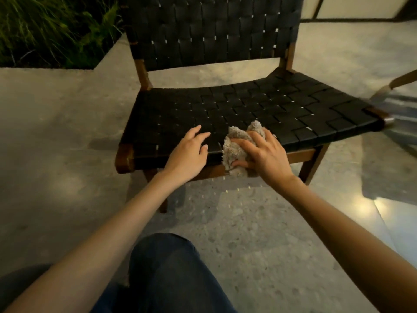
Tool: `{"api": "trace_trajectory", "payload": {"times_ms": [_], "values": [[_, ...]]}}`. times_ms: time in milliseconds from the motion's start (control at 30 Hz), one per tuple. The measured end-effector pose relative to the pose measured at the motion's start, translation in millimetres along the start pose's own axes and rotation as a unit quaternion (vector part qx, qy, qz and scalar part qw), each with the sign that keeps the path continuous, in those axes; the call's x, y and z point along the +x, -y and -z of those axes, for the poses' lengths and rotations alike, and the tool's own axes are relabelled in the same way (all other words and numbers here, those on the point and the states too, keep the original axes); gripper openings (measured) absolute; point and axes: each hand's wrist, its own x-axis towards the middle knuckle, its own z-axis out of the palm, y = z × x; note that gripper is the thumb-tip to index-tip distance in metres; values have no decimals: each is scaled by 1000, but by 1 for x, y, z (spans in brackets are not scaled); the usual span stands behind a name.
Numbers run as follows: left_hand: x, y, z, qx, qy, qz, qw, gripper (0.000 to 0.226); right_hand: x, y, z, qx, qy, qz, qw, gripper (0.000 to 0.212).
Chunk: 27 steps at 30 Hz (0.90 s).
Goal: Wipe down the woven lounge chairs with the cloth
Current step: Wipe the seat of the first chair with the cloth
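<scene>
1. The bunched grey cloth lies on the front edge of the woven chair seat, partly hidden under the right hand. The top of the chair's back is cut off.
2. A blurred wooden leg juts in at right, with plants at upper left and a speckled floor all round.
3. The right hand's fingers curl round the cloth. The left hand rests just beside it on the seat, fingers loosely spread.

You have a single view, from the wide-angle camera on your head. It faces forward and steeply down, close over the front edge of the black woven-strap lounge chair with a brown wooden frame. The speckled grey stone floor fills the sides, and your knee in dark blue trousers sits at bottom centre.
</scene>
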Motion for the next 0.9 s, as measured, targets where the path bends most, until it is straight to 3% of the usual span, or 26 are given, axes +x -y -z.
{"api": "trace_trajectory", "payload": {"times_ms": [333,500,567,667,767,900], "values": [[57,-78,-77,122,118,-133,977,49,-59,-127,34,-25,-8,-195,980,49],[74,-91,-93,178,131,-184,958,55,-80,-156,47,-132,-143,-215,957,52],[77,-89,-94,169,141,-188,957,56,-78,-174,50,-161,-141,-263,941,50],[78,-88,-94,171,143,-186,957,60,-69,-199,43,-82,-86,-350,929,44],[78,-89,-96,177,138,-187,956,62,-55,-210,35,90,-168,-435,880,38],[79,-87,-97,185,128,-194,955,59,-40,-212,23,135,-277,-514,800,26]]}}
